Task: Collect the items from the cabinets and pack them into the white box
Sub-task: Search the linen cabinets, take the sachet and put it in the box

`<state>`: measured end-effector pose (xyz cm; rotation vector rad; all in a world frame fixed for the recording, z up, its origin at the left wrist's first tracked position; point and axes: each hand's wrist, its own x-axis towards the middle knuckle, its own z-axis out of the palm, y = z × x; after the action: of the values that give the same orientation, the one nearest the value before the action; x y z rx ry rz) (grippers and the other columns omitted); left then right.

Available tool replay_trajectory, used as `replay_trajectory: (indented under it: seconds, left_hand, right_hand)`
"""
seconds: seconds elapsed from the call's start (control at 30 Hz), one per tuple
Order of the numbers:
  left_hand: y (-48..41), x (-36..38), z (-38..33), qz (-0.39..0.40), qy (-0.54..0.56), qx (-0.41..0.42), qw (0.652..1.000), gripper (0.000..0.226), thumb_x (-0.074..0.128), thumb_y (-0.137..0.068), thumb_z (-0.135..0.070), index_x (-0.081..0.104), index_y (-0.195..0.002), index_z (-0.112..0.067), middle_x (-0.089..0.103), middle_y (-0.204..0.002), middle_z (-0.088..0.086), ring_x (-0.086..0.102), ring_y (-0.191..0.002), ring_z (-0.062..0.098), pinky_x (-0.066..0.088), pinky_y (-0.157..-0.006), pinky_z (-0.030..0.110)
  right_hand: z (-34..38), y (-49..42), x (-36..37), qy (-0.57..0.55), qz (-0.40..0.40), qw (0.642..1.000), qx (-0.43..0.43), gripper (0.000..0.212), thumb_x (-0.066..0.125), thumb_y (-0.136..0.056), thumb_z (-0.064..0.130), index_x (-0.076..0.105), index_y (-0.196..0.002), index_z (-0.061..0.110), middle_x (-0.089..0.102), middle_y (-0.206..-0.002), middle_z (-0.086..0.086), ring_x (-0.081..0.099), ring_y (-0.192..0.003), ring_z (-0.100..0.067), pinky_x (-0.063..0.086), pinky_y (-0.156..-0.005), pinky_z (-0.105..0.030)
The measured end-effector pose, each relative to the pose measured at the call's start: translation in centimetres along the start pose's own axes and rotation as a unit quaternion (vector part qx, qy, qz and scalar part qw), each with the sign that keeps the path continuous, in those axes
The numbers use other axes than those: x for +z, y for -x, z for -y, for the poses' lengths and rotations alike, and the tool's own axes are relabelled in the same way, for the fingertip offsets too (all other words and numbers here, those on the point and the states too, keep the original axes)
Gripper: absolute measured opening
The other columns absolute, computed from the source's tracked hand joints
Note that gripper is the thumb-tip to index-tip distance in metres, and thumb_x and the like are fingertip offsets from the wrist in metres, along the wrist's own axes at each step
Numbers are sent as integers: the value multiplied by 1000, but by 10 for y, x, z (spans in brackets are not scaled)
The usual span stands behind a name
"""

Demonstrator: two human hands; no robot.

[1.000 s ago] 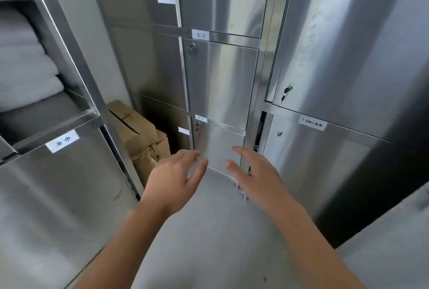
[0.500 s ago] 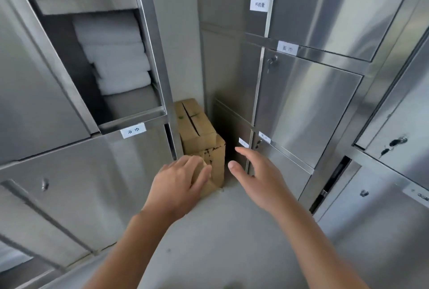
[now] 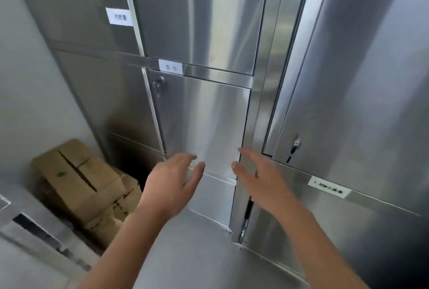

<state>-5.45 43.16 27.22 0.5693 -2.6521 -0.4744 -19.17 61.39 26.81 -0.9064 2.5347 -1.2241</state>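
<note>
The job looks barely begun: the left hand (image 3: pixel 171 184) and the right hand (image 3: pixel 257 179) reach out with fingers (image 3: pixel 249 153) spread and hold nothing, the cabinet door (image 3: pixel 204 126) is shut, and no white box shows.

Both forearms extend forward and upward from the lower edge of the view, bare, and converge slightly toward the middle. The left hand (image 3: pixel 173 186) is raised with fingers relaxed and spread, thumb out to the right, holding nothing. The right hand (image 3: pixel 257 179) mirrors it, fingers extended, thumb toward the left hand, the two apart and empty.
</note>
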Motion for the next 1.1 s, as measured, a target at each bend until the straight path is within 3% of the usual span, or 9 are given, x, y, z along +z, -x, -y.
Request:
replay_trajectory:
  seconds: [0.07,0.13,0.2,0.3,0.37,0.47,0.6,0.73,1.1]
  left_hand:
    - [-24,13,-12,10,2,22,1000,66,17,-94,-69,59,-124,-28,64,-124,-10,64,-104,18,49,-90,37]
    - [-44,26,-23,24,-6,33,999,63,19,-94,-67,58,-125,-28,62,-126,-10,62,-108,18,47,-94,37]
    - [-58,36,-31,25,-3,39,999,60,23,-95,-64,58,-126,-27,62,-126,-9,62,-108,19,47,-94,38]
    - [-78,49,-42,22,-6,54,998,54,27,-98,-61,58,-127,-27,63,-125,-10,62,-108,16,47,-93,34]
    - [-89,54,-48,22,-10,61,998,54,27,-99,-61,57,-129,-28,62,-127,-10,60,-110,14,46,-93,33]
    - [-111,63,-64,33,1,83,996,58,22,-97,-64,55,-129,-29,62,-128,-10,61,-107,15,48,-90,34]
    - [-149,70,-89,37,20,135,990,57,22,-96,-64,56,-128,-30,62,-125,-10,62,-103,16,47,-86,32]
    - [-181,72,-99,42,32,208,977,55,23,-97,-62,56,-127,-30,63,-123,-11,62,-102,15,43,-83,28]
    - [-226,82,-54,101,105,309,940,53,21,-96,-65,53,-126,-34,64,-117,-15,59,-93,12,46,-77,29]
  right_hand:
    - [-15,-14,-13,0,-14,1000,15,58,52,-94,63,47,-147,41,50,-149,16,46,-133,-8,37,-113,-35]
    - [-27,-28,-24,-3,-22,1000,16,61,51,-92,67,46,-147,41,50,-150,16,43,-139,-7,38,-112,-35]
    - [-34,-42,-35,6,-29,1000,10,68,45,-86,74,46,-146,44,51,-148,17,49,-132,-5,38,-104,-30]
    - [-41,-58,-49,3,-46,999,4,75,38,-78,82,45,-144,48,53,-145,18,53,-100,14,36,-92,-26]
    - [-46,-65,-57,8,-60,998,-6,72,40,-80,81,45,-144,48,53,-143,20,48,-109,15,34,-94,-25]
    - [-55,-72,-73,13,-83,996,4,64,46,-86,76,46,-143,48,53,-144,17,48,-122,2,36,-98,-24]
    - [-60,-77,-97,28,-128,991,28,58,54,-93,65,47,-145,42,50,-151,10,45,-138,-7,37,-115,-32]
    - [-59,-82,-104,30,-190,980,51,60,54,-93,65,46,-148,41,50,-151,13,46,-133,-3,36,-106,-24]
    - [-36,-97,-52,29,-286,950,119,78,42,-81,81,48,-147,39,49,-138,29,43,-131,6,33,-103,-18]
